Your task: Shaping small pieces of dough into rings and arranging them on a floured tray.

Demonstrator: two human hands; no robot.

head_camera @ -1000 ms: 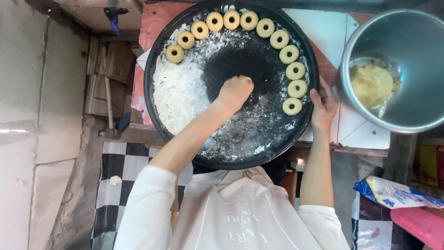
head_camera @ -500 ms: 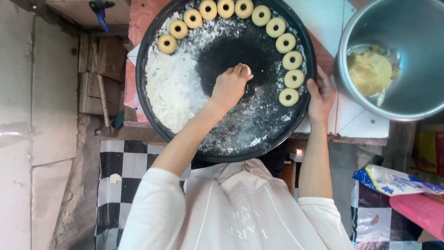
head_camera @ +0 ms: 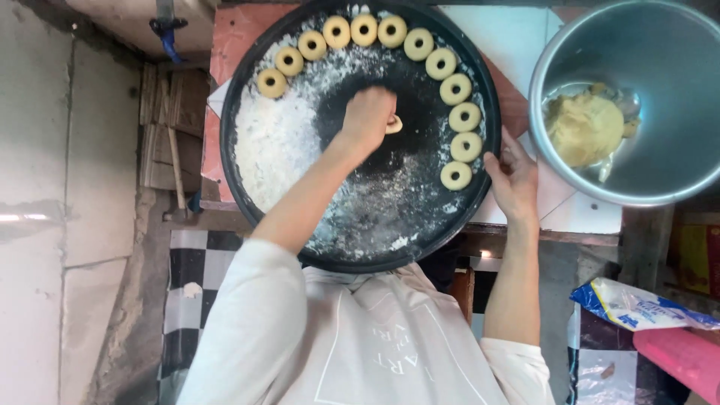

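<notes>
Flour (head_camera: 277,142) lies spread over the big round black tray (head_camera: 247,202), thickest just to the left of the left hand (head_camera: 369,114). That hand sits near the middle of the tray, fingers curled down and closed on a small piece of dough (head_camera: 394,124), which peeks out at the hand's right edge; only a pale rounded bit shows, so I cannot tell its shape or which way its long axis runs. Beyond the hand and around to its right curves a row of ring-shaped dough pieces (head_camera: 456,88), each lying flat with its hole facing up, following the tray's rim in an arc. The lowest ring (head_camera: 455,175) lies just beside the right hand (head_camera: 514,180), which rests at the tray's right edge, fingers loosely spread against the rim, holding nothing else. Further right of that hand stands a large metal bowl (head_camera: 675,180) with a lump of yellow dough (head_camera: 585,129) inside, well apart from the tray. Below the right forearm, at the lower right, lies a crumpled white plastic bag with blue print (head_camera: 637,304), stretched out left to right, and just under it the corner of a pink slab-like thing (head_camera: 686,360). Under the tray a white tile (head_camera: 577,214) shows beside the right hand. The person's white sleeves and a pale apron (head_camera: 360,345) fill the bottom of the view, over a black-and-white checked floor (head_camera: 191,262).
</notes>
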